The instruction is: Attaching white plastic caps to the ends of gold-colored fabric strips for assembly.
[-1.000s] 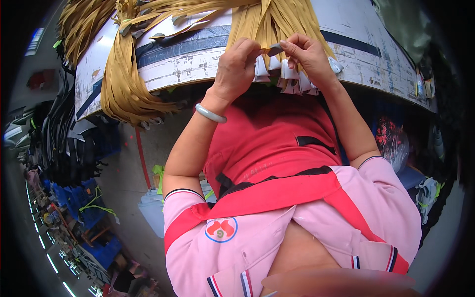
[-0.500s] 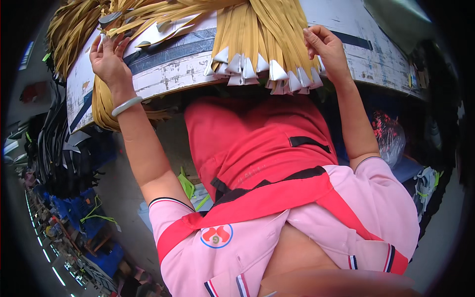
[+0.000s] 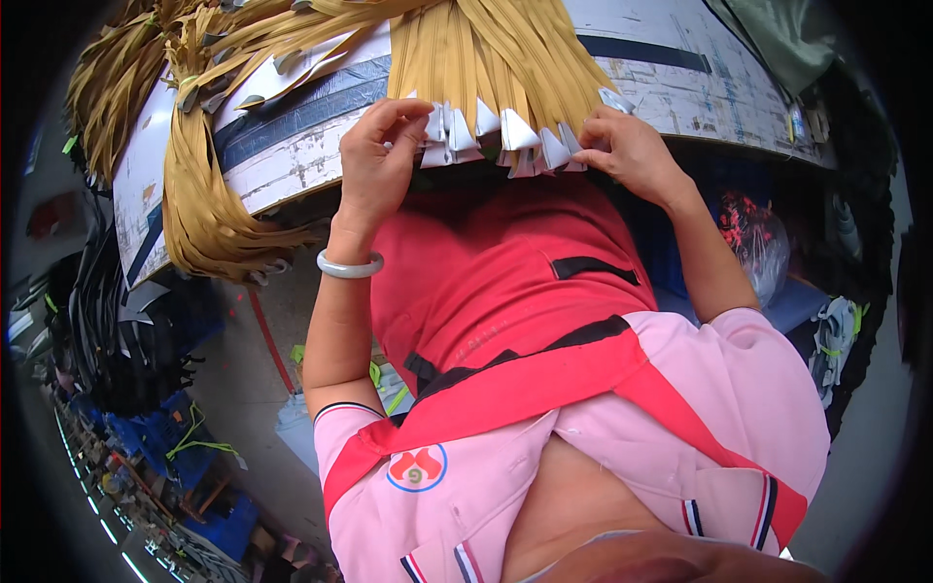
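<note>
A row of long tan zippers (image 3: 530, 58) lies on the table, running away from me. Their near ends carry folded white tabs (image 3: 517, 131) along the table's front edge. At the row's left end is my left hand (image 3: 382, 160), thumb and fingers closed beside the outermost tabs; what they pinch, if anything, is hidden. My right hand (image 3: 632, 155) is curled at the right end of the row. A single white tab (image 3: 614, 100) shows at its fingers, and the fingers appear closed on that zipper end.
A tied tan bundle (image 3: 199, 194) hangs over the table's left edge, with more tan strips (image 3: 112, 97) behind. The worn white tabletop (image 3: 661, 97) has dark tape bands. Green-grey cloth (image 3: 777, 44) lies at far right. A clear plastic bag (image 3: 763, 253) sits below; black strips (image 3: 121, 335) hang left.
My left hand has moved right and nearer, from the strips at far left to the row's left end. My right hand has come slightly down and left, onto the tabs.
</note>
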### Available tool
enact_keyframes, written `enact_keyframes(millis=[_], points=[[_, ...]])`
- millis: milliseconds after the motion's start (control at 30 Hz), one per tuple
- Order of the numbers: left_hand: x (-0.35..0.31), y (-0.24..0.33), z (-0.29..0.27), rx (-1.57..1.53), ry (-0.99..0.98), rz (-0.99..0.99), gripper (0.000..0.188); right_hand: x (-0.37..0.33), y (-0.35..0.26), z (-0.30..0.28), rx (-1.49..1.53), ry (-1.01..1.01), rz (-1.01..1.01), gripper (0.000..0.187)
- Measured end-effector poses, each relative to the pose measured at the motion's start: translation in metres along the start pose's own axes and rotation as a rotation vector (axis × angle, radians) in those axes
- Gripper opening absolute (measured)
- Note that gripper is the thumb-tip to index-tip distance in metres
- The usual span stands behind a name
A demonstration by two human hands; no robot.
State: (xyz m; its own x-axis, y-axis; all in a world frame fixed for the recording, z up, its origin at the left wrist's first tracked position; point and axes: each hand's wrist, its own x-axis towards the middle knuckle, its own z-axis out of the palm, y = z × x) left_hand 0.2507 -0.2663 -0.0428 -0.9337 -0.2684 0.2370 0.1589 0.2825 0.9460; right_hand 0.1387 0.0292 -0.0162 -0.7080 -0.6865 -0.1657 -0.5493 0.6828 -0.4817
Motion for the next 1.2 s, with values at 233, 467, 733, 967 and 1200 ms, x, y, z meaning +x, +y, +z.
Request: enact_keyframes(millis=[233, 467, 733, 967, 1200], points=[[0.013, 0.053, 0.062, 0.377, -0.266, 0.492, 0.037, 0.004, -0.04, -0.02, 0.222, 0.096, -0.251, 0.016], [0.023, 0.039, 0.061, 0.339, -0.243, 0.428, 0.017, 0.025, -0.04, -0.02, 0.669, 0.047, -0.335, 0.012], [0.022, 0.035, 0.034, -0.116, -0.27, 0.142, 0.011, 0.053, -0.038, -0.015, 0.984, -0.267, -0.303, 0.022], [0.021, 0.049, 0.022, -0.272, -0.329, -0.009, 0.011, 0.065, -0.049, -0.021, 0.99, -0.307, -0.428, 0.014], [0.03, 0.045, 0.013, -0.416, -0.364, 0.034, 0.012, 0.073, -0.06, -0.025, 1.045, -0.341, -0.424, 0.014]])
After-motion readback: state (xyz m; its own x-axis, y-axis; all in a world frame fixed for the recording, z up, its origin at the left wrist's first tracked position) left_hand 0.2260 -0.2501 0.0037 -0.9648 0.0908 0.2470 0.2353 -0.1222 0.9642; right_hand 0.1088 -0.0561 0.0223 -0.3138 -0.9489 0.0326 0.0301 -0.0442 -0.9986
